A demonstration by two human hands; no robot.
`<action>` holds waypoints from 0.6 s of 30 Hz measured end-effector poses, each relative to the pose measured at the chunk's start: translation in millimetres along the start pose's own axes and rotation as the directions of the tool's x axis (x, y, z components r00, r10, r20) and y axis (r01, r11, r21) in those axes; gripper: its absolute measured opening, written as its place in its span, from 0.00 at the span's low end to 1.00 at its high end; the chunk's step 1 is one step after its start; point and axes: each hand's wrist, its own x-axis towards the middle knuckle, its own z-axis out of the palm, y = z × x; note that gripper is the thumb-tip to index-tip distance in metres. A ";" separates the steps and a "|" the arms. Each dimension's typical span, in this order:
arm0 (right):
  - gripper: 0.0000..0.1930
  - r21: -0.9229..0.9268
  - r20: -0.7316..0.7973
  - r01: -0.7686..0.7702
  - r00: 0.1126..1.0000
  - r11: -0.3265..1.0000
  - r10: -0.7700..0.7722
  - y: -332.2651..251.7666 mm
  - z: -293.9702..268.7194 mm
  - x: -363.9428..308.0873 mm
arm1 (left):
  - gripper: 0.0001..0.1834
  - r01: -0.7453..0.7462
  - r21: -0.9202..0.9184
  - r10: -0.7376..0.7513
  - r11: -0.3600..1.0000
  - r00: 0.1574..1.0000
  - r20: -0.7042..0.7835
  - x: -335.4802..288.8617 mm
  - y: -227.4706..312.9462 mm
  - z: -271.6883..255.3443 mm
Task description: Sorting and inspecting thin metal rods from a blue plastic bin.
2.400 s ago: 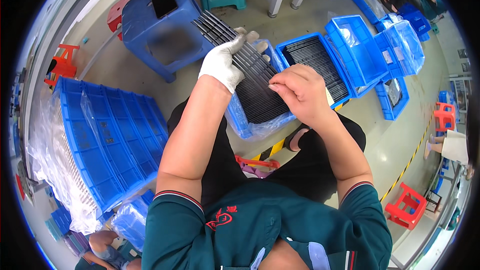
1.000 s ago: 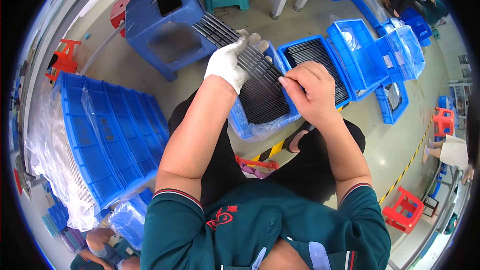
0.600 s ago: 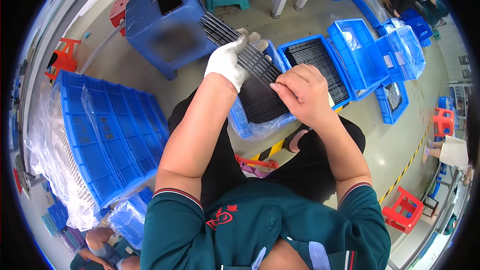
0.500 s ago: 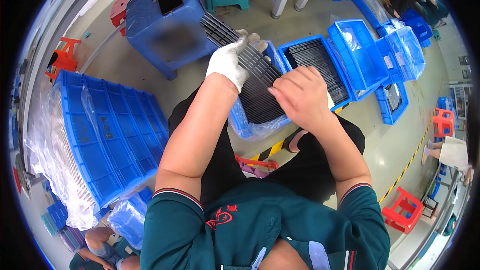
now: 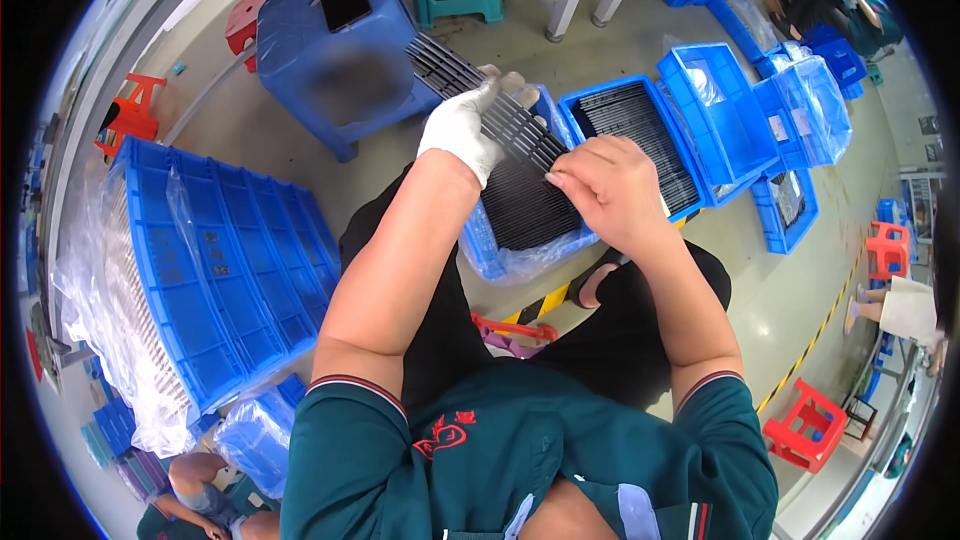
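From the view's centre, the dark rods (image 5: 522,132) lay toward twelve o'clock, bundled in the white-gloved left hand (image 5: 459,135), which gripped them around the middle. The bare right hand (image 5: 615,192) had its thumb and fingers drawn together at the bundle's four-o'clock end; whether they pinched a rod could not be told. Beneath sat a blue tray (image 5: 484,252) of similar rods; another filled tray (image 5: 604,88) stood at two o'clock.

Left grip (image 5: 460,134) curled; right grip (image 5: 610,187) pinching, fingers bent.
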 end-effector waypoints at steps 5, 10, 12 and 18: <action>0.08 -0.130 0.101 0.077 0.993 0.988 -0.064 -3.6 -5.6 3.1 | 0.04 0.011 -0.006 -0.011 1.000 0.999 -0.034 -6.8 -4.2 6.8; 0.07 -0.082 0.035 0.073 0.997 0.994 -0.070 -0.5 3.0 -1.9 | 0.05 0.026 -0.020 -0.027 0.999 0.999 -0.028 -4.1 -6.2 8.8; 0.07 -0.063 -0.066 0.040 0.997 0.997 -0.044 -3.8 1.1 -1.4 | 0.05 0.032 -0.006 -0.032 0.999 0.999 -0.025 -0.8 -4.1 4.0; 0.08 0.070 -0.216 -0.160 0.961 0.985 0.172 5.0 -21.9 0.1 | 0.07 0.096 0.079 -0.088 0.992 0.992 -0.093 15.9 -5.9 -9.1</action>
